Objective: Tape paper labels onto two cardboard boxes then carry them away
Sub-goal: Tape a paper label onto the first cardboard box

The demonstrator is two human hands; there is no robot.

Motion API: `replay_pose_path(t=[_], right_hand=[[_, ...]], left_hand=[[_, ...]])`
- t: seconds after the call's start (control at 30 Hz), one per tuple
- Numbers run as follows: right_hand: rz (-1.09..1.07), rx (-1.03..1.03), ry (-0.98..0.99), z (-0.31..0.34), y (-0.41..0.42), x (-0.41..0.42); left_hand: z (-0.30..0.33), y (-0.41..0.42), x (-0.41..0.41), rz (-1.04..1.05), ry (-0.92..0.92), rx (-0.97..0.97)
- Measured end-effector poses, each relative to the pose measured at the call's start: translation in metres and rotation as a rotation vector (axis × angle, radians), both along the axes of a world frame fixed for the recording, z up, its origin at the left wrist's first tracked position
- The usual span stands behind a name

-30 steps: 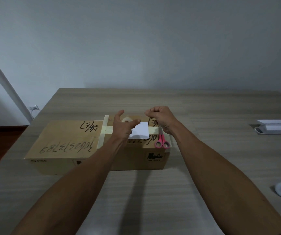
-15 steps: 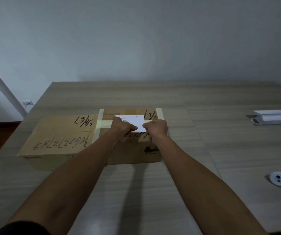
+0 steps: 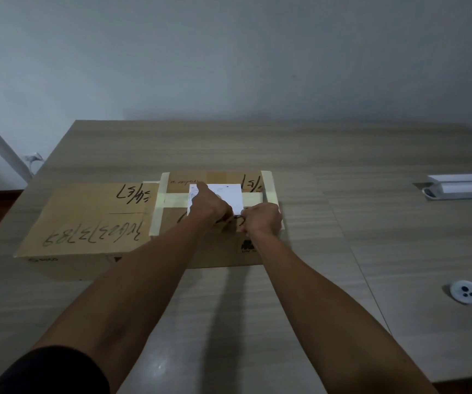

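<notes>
On the table point(image 3: 257, 149) two cardboard boxes stand side by side; the right box point(image 3: 217, 251) carries the paper label point(image 3: 229, 194) on its top. Our left hand point(image 3: 209, 207) presses the label with one straight finger. Our right hand point(image 3: 262, 220), fingers curled, seems to pinch tape at the label's near edge; next we must smooth it flat.

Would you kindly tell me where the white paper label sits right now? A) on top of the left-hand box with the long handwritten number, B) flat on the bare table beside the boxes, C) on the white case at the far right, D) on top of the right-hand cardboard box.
D: the white paper label lies on the top of the right-hand cardboard box, across its pale tape, under both hands.
</notes>
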State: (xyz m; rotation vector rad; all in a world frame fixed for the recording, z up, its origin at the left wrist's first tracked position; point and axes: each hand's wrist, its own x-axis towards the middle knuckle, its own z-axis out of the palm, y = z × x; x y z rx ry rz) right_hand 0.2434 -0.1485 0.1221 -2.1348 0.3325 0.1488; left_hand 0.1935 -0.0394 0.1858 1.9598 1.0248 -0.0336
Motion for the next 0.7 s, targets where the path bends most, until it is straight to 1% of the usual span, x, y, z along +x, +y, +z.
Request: replay_pose_path(t=[0.17, 0.3, 0.43, 0.57, 0.7], right_hand=[[0.01, -0.049, -0.035, 0.001, 0.004, 0.0], [0.016, -0.084, -0.045, -0.004, 0.005, 0.001], [0.029, -0.11, -0.072, 0.001, 0.005, -0.003], [0.058, -0.154, -0.08, 0.011, 0.003, -0.007], [0.065, -0.136, -0.072, 0.018, -0.003, -0.005]], left_hand=[[-0.001, 0.001, 0.003, -0.017, 0.014, -0.013], [0.001, -0.001, 0.003, -0.038, 0.022, 0.048], [0.0, -0.002, 0.003, -0.025, 0.02, 0.058], [0.0, -0.005, 0.002, -0.04, -0.009, 0.1], [0.002, -0.003, -0.004, -0.093, -0.046, 0.171]])
